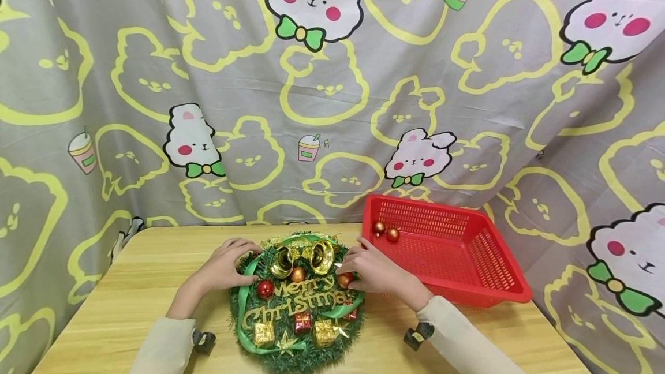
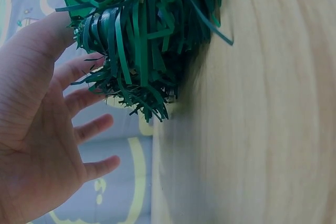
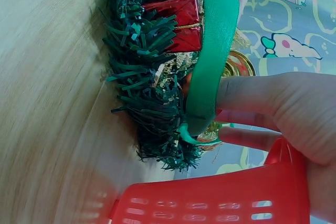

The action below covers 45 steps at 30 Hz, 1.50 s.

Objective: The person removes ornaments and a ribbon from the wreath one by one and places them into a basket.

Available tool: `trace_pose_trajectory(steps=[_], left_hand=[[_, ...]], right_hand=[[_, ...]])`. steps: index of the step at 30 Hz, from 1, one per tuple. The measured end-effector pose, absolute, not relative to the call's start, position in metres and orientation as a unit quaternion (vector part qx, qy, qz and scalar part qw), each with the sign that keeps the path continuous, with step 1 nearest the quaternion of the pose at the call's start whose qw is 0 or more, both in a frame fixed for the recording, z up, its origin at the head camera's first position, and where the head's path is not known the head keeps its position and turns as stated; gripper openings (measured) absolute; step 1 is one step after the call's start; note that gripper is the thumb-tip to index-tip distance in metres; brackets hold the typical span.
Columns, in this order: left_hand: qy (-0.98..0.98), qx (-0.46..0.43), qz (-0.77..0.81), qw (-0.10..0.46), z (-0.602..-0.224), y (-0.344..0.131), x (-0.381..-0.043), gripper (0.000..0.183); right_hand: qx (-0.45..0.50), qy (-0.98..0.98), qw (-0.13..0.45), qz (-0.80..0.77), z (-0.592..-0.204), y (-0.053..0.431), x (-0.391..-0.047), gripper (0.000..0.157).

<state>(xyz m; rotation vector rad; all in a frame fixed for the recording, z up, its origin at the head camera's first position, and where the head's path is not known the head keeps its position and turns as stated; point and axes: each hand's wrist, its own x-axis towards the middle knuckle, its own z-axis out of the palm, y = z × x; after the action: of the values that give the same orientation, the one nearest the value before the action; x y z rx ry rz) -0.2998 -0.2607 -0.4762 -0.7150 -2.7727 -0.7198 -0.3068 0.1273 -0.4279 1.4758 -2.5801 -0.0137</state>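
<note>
A green tinsel Christmas wreath [image 1: 306,356] lies flat on the table, bearing golden "Merry Christmas" lettering [image 1: 298,307], golden bells [image 1: 322,255], small wrapped gift boxes [image 1: 264,333] and a green ribbon [image 1: 244,305]. At its upper left edge rests my left hand [image 1: 228,267], fingers spread and thumb over the ribbon; the left wrist view shows the palm [image 2: 42,156] beside the tinsel. On the wreath's right side my right hand [image 1: 366,267] pinches an orange-gold bauble [image 1: 344,280]. In the right wrist view the ribbon [image 3: 212,51] mostly hides that bauble.
A red plastic basket [image 1: 499,247] stands to the right, close behind my right forearm, with two baubles [image 1: 392,235] in its left corner. The wooden table [image 1: 150,264] ends at a patterned grey curtain [image 1: 332,103]. A red bauble [image 1: 265,288] sits on the wreath near my left thumb.
</note>
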Motion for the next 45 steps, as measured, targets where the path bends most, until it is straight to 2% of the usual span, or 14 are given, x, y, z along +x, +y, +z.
trace_pose_trajectory(steps=[25,36,45], left_hand=[[-0.934,-0.242,-0.245,0.094,-0.475,-0.26,-0.298,0.055],[-0.934,-0.239,-0.249,0.092,-0.476,-0.26,-0.299,0.056],[-0.933,-0.242,-0.248,0.092,-0.477,-0.26,-0.299,0.057]], right_hand=[[0.524,-0.839,0.142,0.034,-0.415,0.123,-0.3,0.031],[0.508,-0.85,0.109,0.089,-0.4,0.123,-0.296,0.032],[0.501,-0.85,0.059,0.153,-0.384,0.123,-0.298,0.032]])
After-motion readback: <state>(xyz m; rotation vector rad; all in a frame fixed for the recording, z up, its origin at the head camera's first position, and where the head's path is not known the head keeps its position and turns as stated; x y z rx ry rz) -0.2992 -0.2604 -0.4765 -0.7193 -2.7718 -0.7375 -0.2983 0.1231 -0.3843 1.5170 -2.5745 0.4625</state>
